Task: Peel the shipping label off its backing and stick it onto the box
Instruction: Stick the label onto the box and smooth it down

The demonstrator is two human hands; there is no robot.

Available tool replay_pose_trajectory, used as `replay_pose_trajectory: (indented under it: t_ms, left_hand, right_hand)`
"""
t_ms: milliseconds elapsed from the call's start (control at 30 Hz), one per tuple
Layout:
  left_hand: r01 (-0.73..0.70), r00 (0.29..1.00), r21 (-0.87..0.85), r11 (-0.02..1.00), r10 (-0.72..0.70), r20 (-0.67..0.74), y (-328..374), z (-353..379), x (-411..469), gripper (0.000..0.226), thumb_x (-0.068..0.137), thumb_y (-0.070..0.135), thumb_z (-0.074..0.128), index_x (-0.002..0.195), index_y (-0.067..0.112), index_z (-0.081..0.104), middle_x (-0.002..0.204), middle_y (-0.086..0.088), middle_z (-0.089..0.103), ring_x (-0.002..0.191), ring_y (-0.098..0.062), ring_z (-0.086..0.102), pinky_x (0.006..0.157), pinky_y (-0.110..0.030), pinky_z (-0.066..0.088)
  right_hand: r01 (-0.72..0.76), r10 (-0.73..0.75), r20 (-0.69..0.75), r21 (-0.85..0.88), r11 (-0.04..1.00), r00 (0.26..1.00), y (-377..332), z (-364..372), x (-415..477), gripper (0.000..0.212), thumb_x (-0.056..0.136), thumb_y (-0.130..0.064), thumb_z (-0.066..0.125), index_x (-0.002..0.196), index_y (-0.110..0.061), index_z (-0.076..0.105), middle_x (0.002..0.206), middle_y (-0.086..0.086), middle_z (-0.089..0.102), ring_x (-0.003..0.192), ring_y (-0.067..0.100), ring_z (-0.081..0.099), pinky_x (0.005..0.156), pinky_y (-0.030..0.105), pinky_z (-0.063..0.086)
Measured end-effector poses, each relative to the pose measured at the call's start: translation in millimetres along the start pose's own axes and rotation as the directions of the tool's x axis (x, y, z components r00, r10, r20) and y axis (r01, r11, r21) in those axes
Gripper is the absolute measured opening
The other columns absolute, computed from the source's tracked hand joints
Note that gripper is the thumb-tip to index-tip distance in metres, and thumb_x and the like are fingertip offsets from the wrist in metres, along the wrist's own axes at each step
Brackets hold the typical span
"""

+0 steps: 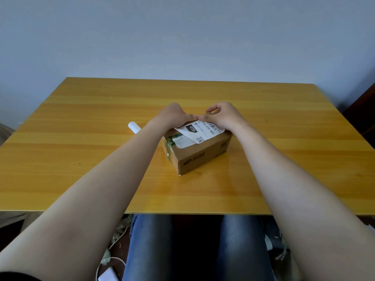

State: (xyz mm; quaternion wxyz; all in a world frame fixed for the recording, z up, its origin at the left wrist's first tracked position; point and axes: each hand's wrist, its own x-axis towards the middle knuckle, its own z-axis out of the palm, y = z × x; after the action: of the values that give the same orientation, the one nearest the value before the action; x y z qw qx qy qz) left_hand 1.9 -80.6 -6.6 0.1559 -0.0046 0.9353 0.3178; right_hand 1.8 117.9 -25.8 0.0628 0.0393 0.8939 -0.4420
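Observation:
A small brown cardboard box (199, 157) stands at the middle of the wooden table, one corner turned toward me. A white shipping label (203, 131) with a black "070" block, a barcode and a QR code lies across the box top. Its near-left corner curls up off the cardboard, above an older torn white label. My left hand (174, 115) rests on the label's far-left edge with fingers pressed down. My right hand (222, 116) presses the label's far-right part, its fingertips meeting the left hand's at the far edge. The far end of the label is hidden under both hands.
A white paper roll (134, 127) lies on the table (81, 159) just left of the box, partly behind my left forearm. Green tape runs along the box's left edge. Below the table edge are my jeans-clad legs, cables and a white charger on the floor.

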Motion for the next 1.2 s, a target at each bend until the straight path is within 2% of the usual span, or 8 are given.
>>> replay_pose_trajectory:
  t_ms: [100, 233, 333, 433, 533, 767, 967, 1200]
  left_hand:
    - [-0.015, 1.000, -0.026, 1.000, 0.015, 0.009, 0.8, -5.8, -4.6, 0.052, 0.090, 0.059, 0.073, 0.113, 0.013, 0.081, 0.107, -0.003, 0.073, 0.093, -0.022, 0.065, 0.075, -0.034, 0.046]
    - [-0.006, 1.000, -0.062, 0.998, 0.005, -0.017, -0.5, -6.7, -7.1, 0.092, 0.084, 0.057, 0.081, 0.157, 0.016, 0.045, 0.159, -0.006, 0.049, 0.142, -0.029, 0.050, 0.109, -0.042, 0.046]
    - [0.053, 0.999, 0.003, 0.999, -0.053, 0.008, 2.5, -6.3, -12.0, 0.108, 0.078, 0.062, 0.083, 0.164, 0.023, 0.030, 0.166, -0.008, 0.035, 0.145, -0.035, 0.044, 0.103, -0.047, 0.048]
    - [0.107, 0.993, 0.105, 0.989, -0.112, 0.038, 8.6, -4.0, -18.7, 0.117, 0.075, 0.065, 0.084, 0.166, 0.029, 0.022, 0.166, -0.011, 0.026, 0.138, -0.042, 0.048, 0.082, -0.049, 0.055]
    - [0.134, 0.988, 0.078, 0.988, -0.140, 0.069, 7.6, -1.2, -19.4, 0.123, 0.068, 0.066, 0.088, 0.166, 0.033, 0.021, 0.161, -0.010, 0.032, 0.124, -0.041, 0.058, 0.073, -0.054, 0.064]
    - [0.036, 0.995, 0.038, 0.999, -0.040, 0.095, 6.7, -1.5, -19.1, 0.108, 0.075, 0.059, 0.088, 0.163, 0.024, 0.035, 0.153, -0.003, 0.053, 0.118, -0.028, 0.062, 0.095, -0.042, 0.057]
    - [-0.017, 0.998, 0.006, 1.000, 0.016, 0.067, 8.7, -1.9, -23.0, 0.071, 0.081, 0.049, 0.086, 0.143, 0.025, 0.062, 0.131, 0.001, 0.063, 0.107, -0.022, 0.061, 0.086, -0.034, 0.048]
    - [-0.008, 1.000, -0.065, 0.998, 0.009, 0.012, 8.4, 2.6, -19.8, 0.038, 0.085, 0.042, 0.083, 0.121, 0.030, 0.076, 0.116, -0.001, 0.071, 0.104, -0.022, 0.067, 0.080, -0.032, 0.050]
  right_hand:
    - [-0.065, 0.063, -0.052, -0.046, 0.997, 0.997, 2.8, -7.7, -0.7, 0.046, 0.081, -0.055, 0.084, 0.106, -0.022, 0.066, 0.101, -0.005, 0.069, 0.092, 0.017, 0.067, 0.062, 0.030, 0.045]
    - [-0.100, 0.096, -0.067, -0.065, 0.993, 0.993, 5.0, -13.5, -8.4, 0.039, 0.086, -0.055, 0.080, 0.091, -0.023, 0.058, 0.093, -0.006, 0.069, 0.081, 0.013, 0.063, 0.057, 0.029, 0.045]
    - [-0.033, 0.028, -0.068, -0.069, 0.997, 0.997, 5.6, -13.3, -9.8, 0.030, 0.089, -0.048, 0.079, 0.098, -0.022, 0.066, 0.098, -0.006, 0.071, 0.091, 0.016, 0.068, 0.066, 0.030, 0.051]
    - [0.086, -0.088, -0.017, -0.093, 0.992, 0.996, 2.4, -13.4, -12.5, 0.022, 0.098, -0.032, 0.072, 0.117, -0.022, 0.077, 0.111, -0.003, 0.073, 0.101, 0.015, 0.068, 0.070, 0.022, 0.047]
    - [0.118, -0.114, 0.040, -0.136, 0.984, 0.993, 0.1, -13.2, -14.5, 0.028, 0.100, -0.036, 0.069, 0.124, -0.026, 0.077, 0.120, -0.004, 0.074, 0.108, 0.013, 0.066, 0.082, 0.028, 0.049]
    - [0.061, -0.028, 0.209, -0.152, 0.986, 0.977, -1.1, -19.3, -24.0, 0.072, 0.068, -0.055, 0.093, 0.131, -0.029, 0.069, 0.108, -0.013, 0.065, 0.101, 0.010, 0.065, 0.075, 0.031, 0.053]
    - [0.039, 0.002, 0.245, -0.162, 0.986, 0.969, -0.3, -14.6, -19.6, 0.050, 0.067, -0.054, 0.094, 0.097, -0.023, 0.069, 0.092, -0.005, 0.071, 0.082, 0.015, 0.067, 0.066, 0.030, 0.049]
    - [0.032, 0.002, 0.239, -0.141, 0.990, 0.971, 0.9, -11.6, -17.2, 0.049, 0.069, -0.057, 0.092, 0.074, -0.020, 0.060, 0.075, -0.004, 0.068, 0.071, 0.017, 0.062, 0.063, 0.030, 0.044]
